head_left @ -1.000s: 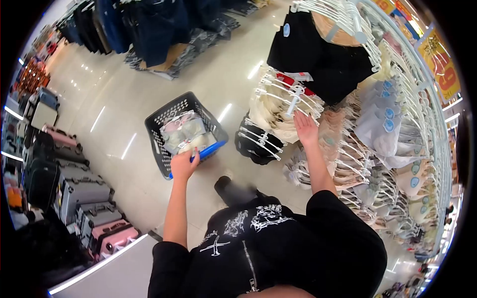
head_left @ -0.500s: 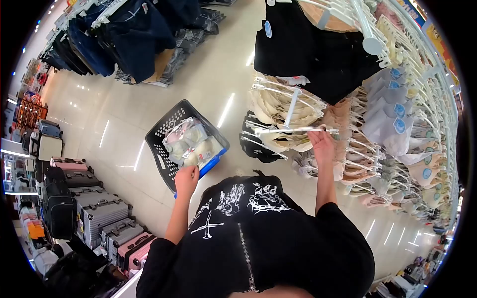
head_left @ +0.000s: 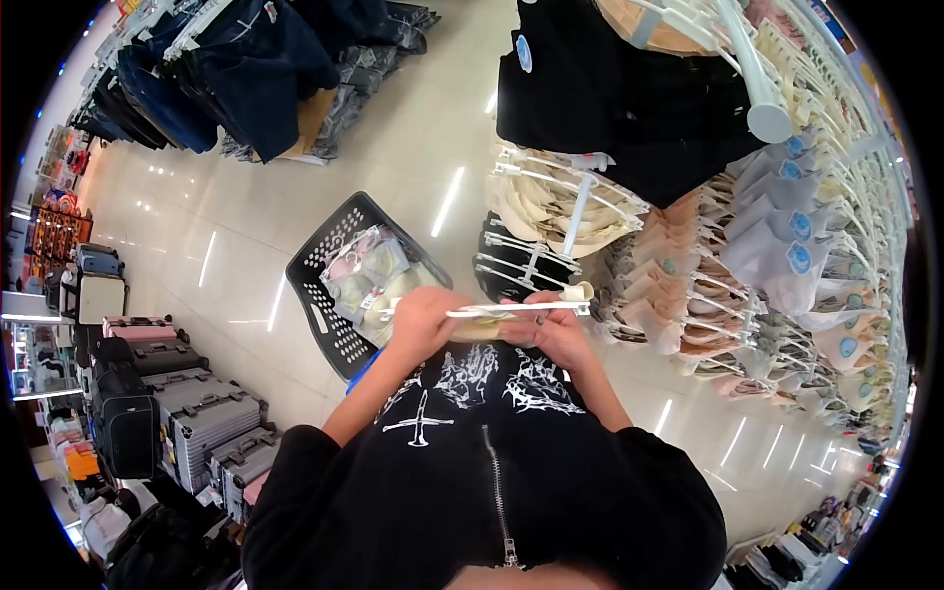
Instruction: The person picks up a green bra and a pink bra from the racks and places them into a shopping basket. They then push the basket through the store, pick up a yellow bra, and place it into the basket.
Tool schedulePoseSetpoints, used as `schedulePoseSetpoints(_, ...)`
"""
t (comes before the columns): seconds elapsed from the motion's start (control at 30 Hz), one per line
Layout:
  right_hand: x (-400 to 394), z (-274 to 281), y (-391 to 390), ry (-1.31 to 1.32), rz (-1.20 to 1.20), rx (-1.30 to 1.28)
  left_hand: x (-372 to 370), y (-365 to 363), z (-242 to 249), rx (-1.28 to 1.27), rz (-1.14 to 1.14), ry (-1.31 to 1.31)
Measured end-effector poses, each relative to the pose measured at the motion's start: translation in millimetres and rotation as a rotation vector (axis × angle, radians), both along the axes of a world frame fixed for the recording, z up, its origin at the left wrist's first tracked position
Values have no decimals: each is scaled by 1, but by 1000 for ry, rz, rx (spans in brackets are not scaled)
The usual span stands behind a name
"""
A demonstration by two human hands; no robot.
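A white hanger (head_left: 516,309) with a cream garment (head_left: 492,327) sits dead centre of the frame, both hands on it: the left hand (head_left: 425,320) curls its fingers around the left end, the right hand (head_left: 557,334) pinches near the right end. Its long axis runs almost level, left to right, rising slightly rightward. Just behind the left hand, a black basket (head_left: 329,315) holds packaged items (head_left: 369,275). Right of the hanger, racks of hung garments (head_left: 688,275) crowd the frame; suitcases (head_left: 187,413) line the lower left.
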State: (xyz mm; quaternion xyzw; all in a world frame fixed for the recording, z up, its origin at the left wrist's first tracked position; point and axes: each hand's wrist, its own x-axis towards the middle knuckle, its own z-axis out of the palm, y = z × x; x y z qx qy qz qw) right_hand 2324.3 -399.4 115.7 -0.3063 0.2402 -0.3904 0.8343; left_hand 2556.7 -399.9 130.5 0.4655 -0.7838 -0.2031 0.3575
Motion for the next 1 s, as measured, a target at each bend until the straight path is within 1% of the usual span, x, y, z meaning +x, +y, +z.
schedulePoseSetpoints(0.07,-4,18,-8,110,247,-32,12,0,9,-114,69,61)
schedulePoseSetpoints(0.1,-9,16,-9,8,333,-105,17,0,18,-151,71,59)
schedulePoseSetpoints(0.13,-12,13,-14,12,450,-182,27,-3,31,-192,76,57)
schedulePoseSetpoints(0.2,-21,6,-25,123,543,-280,43,-7,59,-349,82,93)
schedulePoseSetpoints(0.27,-28,1,-42,153,612,-238,63,-7,91,-369,45,49)
schedulePoseSetpoints(0.33,-38,-23,-54,616,414,-201,72,-9,110,-472,18,19)
schedulePoseSetpoints(0.4,-39,-47,-76,780,492,-560,79,-9,119,-486,48,-57)
schedulePoseSetpoints(0.43,-35,-64,-81,800,412,-665,82,-12,115,-499,81,-33)
schedulePoseSetpoints(0.47,-26,-84,-85,833,422,-646,81,-16,115,-488,115,48)
schedulePoseSetpoints(0.5,-18,-104,-89,866,432,-628,79,-20,116,-459,105,56)
schedulePoseSetpoints(0.57,-3,-111,-86,778,291,-437,73,-27,113,-414,55,109)
schedulePoseSetpoints(0.63,10,-115,-73,604,96,-242,72,-25,103,-332,19,22)
schedulePoseSetpoints(0.67,8,-147,-67,539,-10,-230,70,-20,97,-277,7,-23)
schedulePoseSetpoints(0.7,17,-145,-61,472,-113,-226,66,-16,91,-270,7,-69)
schedulePoseSetpoints(0.77,1,-133,-46,429,-114,-167,54,-12,80,-297,-36,-59)
schedulePoseSetpoints(0.8,-1,-107,-38,408,-116,-137,50,-10,74,-292,-47,-68)
schedulePoseSetpoints(0.83,-6,-109,-34,347,-162,-13,47,-6,73,-241,-71,-145)
schedulePoseSetpoints(0.87,-11,-111,-31,281,-205,108,43,-7,64,-273,-89,-122)
schedulePoseSetpoints(0.93,-19,-112,-25,254,-157,32,44,-5,56,-243,-74,-204)
schedulePoseSetpoints(1.0,-15,-112,-21,391,-140,-68,46,-3,59,-254,34,-150)
